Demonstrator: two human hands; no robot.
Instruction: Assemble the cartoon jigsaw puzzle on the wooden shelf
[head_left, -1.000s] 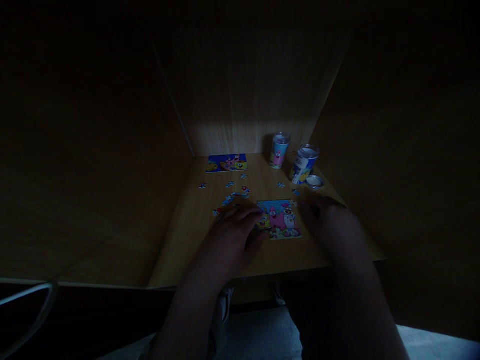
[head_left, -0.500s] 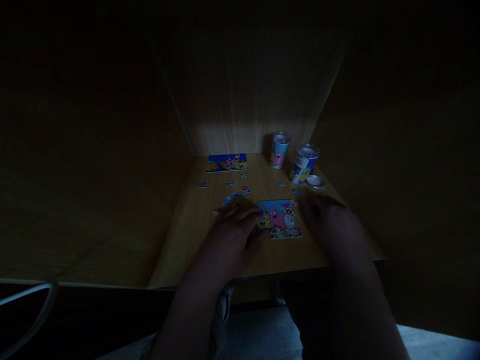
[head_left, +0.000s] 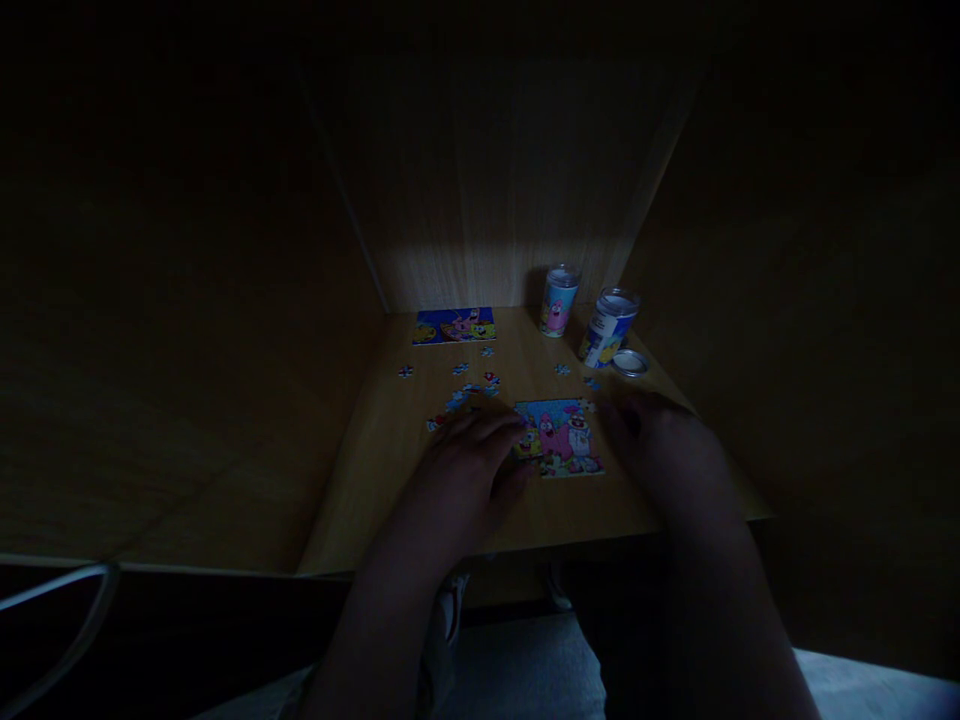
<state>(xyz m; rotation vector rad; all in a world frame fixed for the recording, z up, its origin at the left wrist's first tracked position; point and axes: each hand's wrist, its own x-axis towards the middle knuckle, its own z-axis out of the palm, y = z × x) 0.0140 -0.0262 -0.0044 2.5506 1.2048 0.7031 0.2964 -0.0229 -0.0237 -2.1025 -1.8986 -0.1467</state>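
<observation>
A partly joined jigsaw picture (head_left: 555,437) with cartoon figures lies on the wooden surface between my hands. My left hand (head_left: 476,465) touches its left edge, thumb and fingers apart, with no piece visible between them. Just right of the picture rests my right hand (head_left: 652,435), its fingers curled and dim; whether they hold something is hidden. Several loose pieces (head_left: 471,390) lie beyond my left hand, one (head_left: 587,405) touches or nears the picture's upper right corner, and another (head_left: 592,383) lies a little farther back.
A second, blue cartoon picture (head_left: 454,326) lies at the back left. Two clear-topped printed cans, one at the back (head_left: 558,302) and one nearer (head_left: 607,330), stand at the right, beside a round lid (head_left: 630,363). Wooden walls (head_left: 495,200) enclose the surface on three sides.
</observation>
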